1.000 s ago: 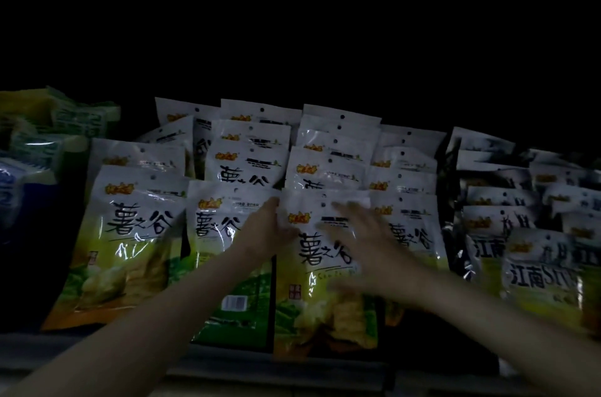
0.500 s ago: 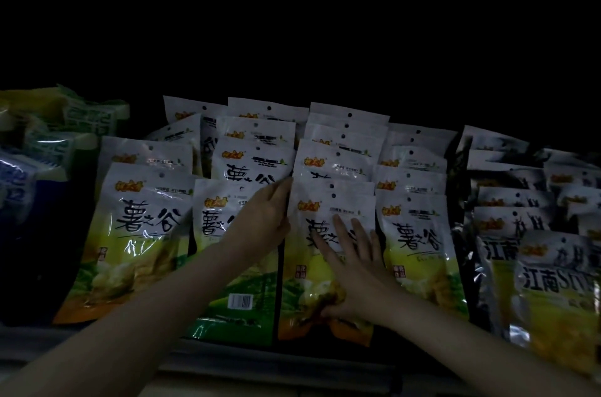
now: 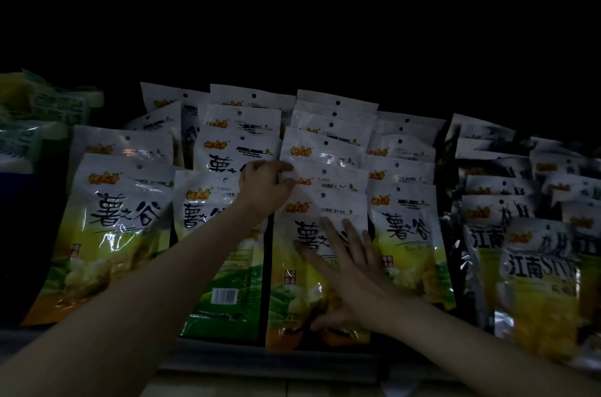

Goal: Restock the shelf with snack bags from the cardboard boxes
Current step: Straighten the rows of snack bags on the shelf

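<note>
Standing upright at the shelf [image 3: 276, 361] front, long axis vertical, the front snack bag [image 3: 292, 269] faces outward; the right hand [image 3: 351, 279] presses flat on it, fingers straight, while the left hand [image 3: 263, 188] pinches the bags' top-left corners

Your front snack bag [image 3: 317, 269] stands upright at the shelf [image 3: 276, 361] edge – white top, green-yellow bottom, black brush lettering, matching bags [image 3: 325, 149] stacked in rows behind it and beside it – one neighbour [image 3: 221, 266] shows its barcode back.
</note>
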